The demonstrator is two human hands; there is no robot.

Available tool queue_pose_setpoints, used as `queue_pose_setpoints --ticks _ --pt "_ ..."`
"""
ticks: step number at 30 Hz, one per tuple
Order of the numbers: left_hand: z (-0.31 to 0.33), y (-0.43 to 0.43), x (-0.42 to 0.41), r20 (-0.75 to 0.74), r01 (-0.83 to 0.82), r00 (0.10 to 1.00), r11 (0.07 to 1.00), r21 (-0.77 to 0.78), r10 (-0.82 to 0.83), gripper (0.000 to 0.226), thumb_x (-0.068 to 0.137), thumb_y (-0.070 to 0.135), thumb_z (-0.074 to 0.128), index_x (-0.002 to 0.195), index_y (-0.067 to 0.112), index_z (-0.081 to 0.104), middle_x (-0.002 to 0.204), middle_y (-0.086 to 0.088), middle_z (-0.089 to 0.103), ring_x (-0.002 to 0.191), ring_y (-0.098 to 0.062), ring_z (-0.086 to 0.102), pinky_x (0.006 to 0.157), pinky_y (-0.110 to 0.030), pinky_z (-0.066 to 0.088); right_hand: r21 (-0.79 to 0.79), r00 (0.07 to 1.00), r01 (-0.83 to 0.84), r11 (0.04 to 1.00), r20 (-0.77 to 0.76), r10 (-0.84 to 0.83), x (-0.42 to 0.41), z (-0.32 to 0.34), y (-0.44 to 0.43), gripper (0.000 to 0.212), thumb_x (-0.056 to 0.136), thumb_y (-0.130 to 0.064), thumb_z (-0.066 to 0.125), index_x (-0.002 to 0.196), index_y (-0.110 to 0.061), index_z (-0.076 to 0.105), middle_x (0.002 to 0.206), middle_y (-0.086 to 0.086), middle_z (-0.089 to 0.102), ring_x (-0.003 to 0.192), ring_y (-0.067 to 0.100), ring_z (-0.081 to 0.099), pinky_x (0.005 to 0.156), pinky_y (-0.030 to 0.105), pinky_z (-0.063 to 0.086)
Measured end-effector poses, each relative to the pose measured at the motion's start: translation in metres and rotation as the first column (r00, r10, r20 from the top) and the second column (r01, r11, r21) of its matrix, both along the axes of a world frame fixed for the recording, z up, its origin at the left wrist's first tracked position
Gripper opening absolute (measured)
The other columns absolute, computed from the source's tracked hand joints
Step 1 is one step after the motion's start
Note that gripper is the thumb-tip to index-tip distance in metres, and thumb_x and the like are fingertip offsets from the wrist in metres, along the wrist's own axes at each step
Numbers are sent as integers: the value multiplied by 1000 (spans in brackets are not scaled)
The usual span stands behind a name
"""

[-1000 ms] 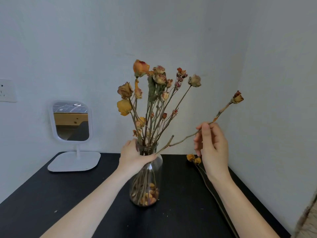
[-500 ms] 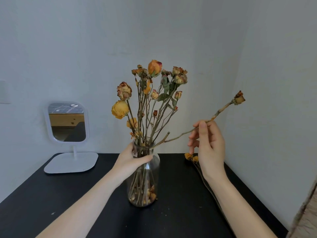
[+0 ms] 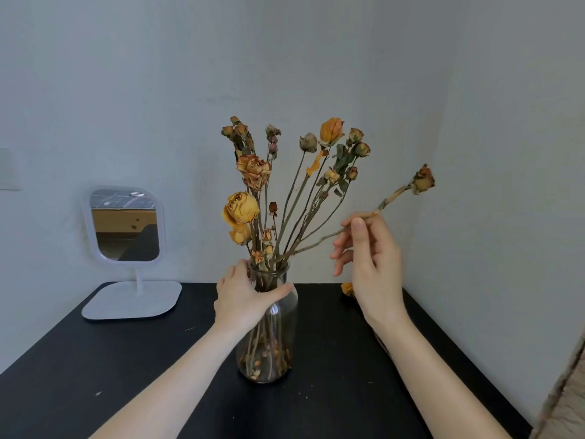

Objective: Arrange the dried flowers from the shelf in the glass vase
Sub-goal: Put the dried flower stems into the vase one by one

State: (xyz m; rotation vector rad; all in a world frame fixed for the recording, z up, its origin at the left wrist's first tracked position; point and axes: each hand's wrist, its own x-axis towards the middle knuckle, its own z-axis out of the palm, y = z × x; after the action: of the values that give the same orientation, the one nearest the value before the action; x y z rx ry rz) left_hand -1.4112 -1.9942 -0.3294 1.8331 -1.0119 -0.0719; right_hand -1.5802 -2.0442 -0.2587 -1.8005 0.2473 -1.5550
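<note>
The left hand [image 3: 243, 299] grips the neck of the glass vase [image 3: 272, 343] on the table [image 3: 126, 375]. The right hand [image 3: 370, 264] pinches a dried rose [image 3: 423, 180], whose lower end is at the mouth. It seems light and brittle; better held mid-stem, gently.

My head-worn camera, the only view, looks forward and slightly down from close by at the clear glass vase [image 3: 280, 343] on the matte black tabletop [image 3: 110, 375], facing a pale wall corner [image 3: 443, 122].
</note>
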Motion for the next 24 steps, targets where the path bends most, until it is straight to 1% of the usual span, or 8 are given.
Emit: queue_pose_setpoints --ticks 3,6,8,12,16,18,21,24 --pt "-2 0 1 5 -8 1000 1000 9 8 81 59 65 71 121 19 48 118 -1 54 117 -24 46 96 -50 43 -30 996 13 999 -86 -15 6 -4 -3 19 97 -20 40 89 -28 55 72 -4 58 65 14 59 49 26 52" --pt "-2 -1 1 7 -10 1000 1000 19 10 81 58 68 70 120 20 48 117 0 54 116 -23 47 95 -49 45 -54 986 0 999 -167 -9 10 -6 -4 20 97 -18 39 90 -29 54 74 -6 58 66 12 60 50 25 53" --pt "-2 -1 1 16 -14 1000 1000 25 13 82 58 69 69 119 20 48 116 0 54 115 -23 47 93 -48 45 -67 981 -9 998 -195 -4 12 -3 -5 20 97 -17 39 91 -29 54 74 -4 58 67 13 60 51 24 53" --pt "-3 -2 2 18 -18 1000 999 30 18 82 57 69 69 119 19 49 114 0 54 113 -23 47 92 -48 45 -164 966 -7 986 -256 -36 18 9 -2 16 97 -13 40 94 -21 54 77 5 59 68 15 59 51 28 54" --pt "-3 -1 3 11 -20 1000 999 35 20 82 57 70 68 119 19 49 114 0 54 113 -22 46 93 -48 44 -236 946 29 971 -308 -104 24 20 1 14 97 -14 40 91 -16 52 73 4 56 64 15 57 50 26 53" --pt "-3 -1 3 14 -19 1000 999 35 18 81 57 70 68 118 19 49 113 1 53 113 -22 46 93 -48 44 -272 936 53 961 -322 -142 26 23 1 15 97 -15 40 89 -13 53 72 7 56 63 17 56 50 26 53" --pt "-3 -1 2 12 -15 1000 999 29 15 79 57 70 67 116 20 50 110 2 53 111 -21 47 92 -47 45 -299 906 60 952 -383 -177 30 21 3 16 96 -14 43 91 -9 58 76 9 57 66 20 58 53 30 54" --pt "-3 -1 2 11 -19 1000 1000 25 19 78 57 70 68 114 20 50 109 2 53 111 -22 47 91 -47 46 -322 866 116 940 -431 -255 34 17 1 20 96 -17 46 95 -5 63 77 10 59 66 20 59 58 35 55"
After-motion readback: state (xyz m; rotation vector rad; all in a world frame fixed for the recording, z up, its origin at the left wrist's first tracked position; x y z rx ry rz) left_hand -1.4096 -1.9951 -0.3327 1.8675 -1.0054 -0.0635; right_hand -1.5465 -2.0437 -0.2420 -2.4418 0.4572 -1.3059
